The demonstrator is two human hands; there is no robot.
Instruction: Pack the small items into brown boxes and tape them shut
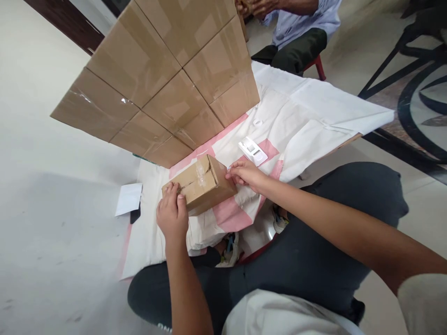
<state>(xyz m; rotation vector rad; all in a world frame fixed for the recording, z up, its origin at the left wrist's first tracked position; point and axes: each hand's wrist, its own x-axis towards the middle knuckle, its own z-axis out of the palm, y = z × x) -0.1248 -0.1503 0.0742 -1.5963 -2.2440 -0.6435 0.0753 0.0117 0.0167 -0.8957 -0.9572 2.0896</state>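
A small brown cardboard box [200, 186] rests on the cloth in front of me, its top closed, with clear tape near one end. My left hand [172, 211] grips the box's left end, fingers over the top edge and thumb on the near side. At the opposite end, my right hand [246, 174] is closed in a pinch against the box's side. A small white piece [229, 169] shows at its fingertips; its kind is too small to make out. Just beyond that hand lies a white handheld device [253, 151] with a dark strip.
Tall taped cardboard boxes [164, 79] form a wall behind the small box. A white ring [257, 123] lies on the pink-and-white cloth [233, 215]. White paper [128, 199] is at the left edge. Across the table, another person [296, 32] sits holding something.
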